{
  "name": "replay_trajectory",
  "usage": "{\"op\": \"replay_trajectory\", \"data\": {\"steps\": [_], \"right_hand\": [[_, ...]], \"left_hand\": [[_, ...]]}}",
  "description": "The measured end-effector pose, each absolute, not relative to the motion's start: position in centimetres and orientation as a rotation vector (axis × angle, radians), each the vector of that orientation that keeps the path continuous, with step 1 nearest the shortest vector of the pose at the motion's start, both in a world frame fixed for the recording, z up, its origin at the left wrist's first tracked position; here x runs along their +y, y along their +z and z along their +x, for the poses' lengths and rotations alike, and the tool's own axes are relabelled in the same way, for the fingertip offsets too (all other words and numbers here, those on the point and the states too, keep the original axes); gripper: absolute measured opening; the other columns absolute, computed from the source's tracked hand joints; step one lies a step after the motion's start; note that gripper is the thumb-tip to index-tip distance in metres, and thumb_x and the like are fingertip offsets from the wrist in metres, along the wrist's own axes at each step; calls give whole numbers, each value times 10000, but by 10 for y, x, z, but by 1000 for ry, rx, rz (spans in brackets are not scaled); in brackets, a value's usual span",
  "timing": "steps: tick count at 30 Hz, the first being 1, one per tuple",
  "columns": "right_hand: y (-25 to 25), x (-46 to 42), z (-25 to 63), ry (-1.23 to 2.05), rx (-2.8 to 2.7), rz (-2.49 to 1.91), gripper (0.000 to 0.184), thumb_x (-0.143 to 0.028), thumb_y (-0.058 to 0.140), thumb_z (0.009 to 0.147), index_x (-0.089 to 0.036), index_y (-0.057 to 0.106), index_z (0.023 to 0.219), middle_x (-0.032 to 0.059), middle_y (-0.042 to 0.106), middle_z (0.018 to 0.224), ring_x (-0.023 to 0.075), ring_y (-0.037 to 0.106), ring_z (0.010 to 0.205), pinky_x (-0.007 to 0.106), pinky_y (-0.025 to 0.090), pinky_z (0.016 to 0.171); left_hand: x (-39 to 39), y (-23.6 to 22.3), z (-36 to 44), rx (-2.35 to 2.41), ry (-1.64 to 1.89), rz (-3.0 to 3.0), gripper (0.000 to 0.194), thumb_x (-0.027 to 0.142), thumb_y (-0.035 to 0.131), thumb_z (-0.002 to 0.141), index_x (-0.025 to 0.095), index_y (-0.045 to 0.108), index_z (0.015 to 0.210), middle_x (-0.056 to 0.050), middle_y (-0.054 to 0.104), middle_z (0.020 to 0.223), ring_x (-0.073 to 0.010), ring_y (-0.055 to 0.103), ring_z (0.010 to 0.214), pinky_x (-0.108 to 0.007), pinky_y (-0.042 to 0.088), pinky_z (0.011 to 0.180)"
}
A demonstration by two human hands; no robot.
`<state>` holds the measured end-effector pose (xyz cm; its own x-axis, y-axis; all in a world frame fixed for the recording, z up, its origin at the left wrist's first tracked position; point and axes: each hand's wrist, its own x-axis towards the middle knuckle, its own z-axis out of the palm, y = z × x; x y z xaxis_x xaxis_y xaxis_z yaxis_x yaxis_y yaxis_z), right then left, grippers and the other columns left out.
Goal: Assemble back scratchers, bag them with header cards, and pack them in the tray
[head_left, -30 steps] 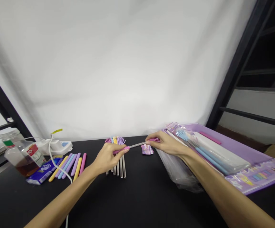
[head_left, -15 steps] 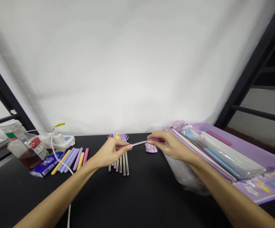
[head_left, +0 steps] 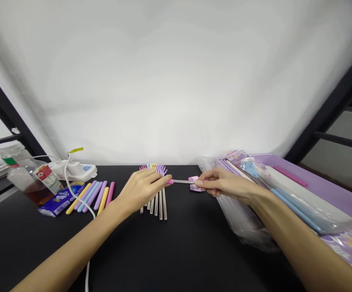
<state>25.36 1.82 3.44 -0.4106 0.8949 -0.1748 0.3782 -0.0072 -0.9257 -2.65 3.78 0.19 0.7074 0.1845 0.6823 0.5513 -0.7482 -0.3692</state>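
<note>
A back scratcher with a thin metal rod (head_left: 182, 181) is held level between my two hands above the black table. My left hand (head_left: 143, 187) is closed around its pink end, with the fingers hiding most of that part. At the other end of the rod, my right hand (head_left: 220, 182) pinches with thumb and fingertips. Behind and under my left hand lies a row of back scratchers (head_left: 160, 205) with pink, blue, yellow and purple claws and bare metal rods. A small purple printed card (head_left: 195, 183) lies by my right fingertips, partly covered.
Several coloured handle tubes (head_left: 95, 196) lie at left, beside a blue packet (head_left: 58, 202), a jar of dark liquid (head_left: 34, 184) and a white power strip (head_left: 86, 172). A white cable (head_left: 87, 271) crosses the table. At right is a purple box (head_left: 273, 162) with bagged back scratchers (head_left: 294, 209).
My left hand has turned so its back faces up, covering more of the pink end. My right hand has shifted slightly right, and its grip has changed; the pink beneath it no longer shows.
</note>
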Motion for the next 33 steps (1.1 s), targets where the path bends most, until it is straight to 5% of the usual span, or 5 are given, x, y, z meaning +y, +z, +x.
{"op": "replay_trajectory", "data": {"steps": [12,23,30,33], "right_hand": [[26,18,239,894,-1991,-1285,316,-457,655,829,-168,768,890,84,731,865,240,638,826,356,465,729],[26,13,235,366,-2231,-1040,289,-364,551,950,-206,738,797,57,675,732,188,583,685,329,419,653],[19,24,233,16,-2314,-919,221,-373,585,947,-250,755,1018,79,733,966,256,606,949,422,450,889],[21,24,240,-62,-2143,-1114,399,-380,651,900,-274,637,1284,81,685,1211,288,559,1152,459,427,995]], "left_hand": [[35,4,-29,-629,-758,-2299,221,267,433,1031,161,626,1010,20,562,643,-93,513,536,-249,258,466],[30,2,-22,-863,-794,-2611,338,323,391,1039,163,680,967,-18,643,675,-115,567,546,-244,324,507],[32,1,-19,-974,-560,-2569,302,361,369,1044,205,620,1112,-25,705,790,-130,590,532,-242,301,475],[35,-4,-24,-1053,-626,-2493,274,331,386,1041,199,608,1132,-40,711,907,-137,634,604,-247,340,501]]}}
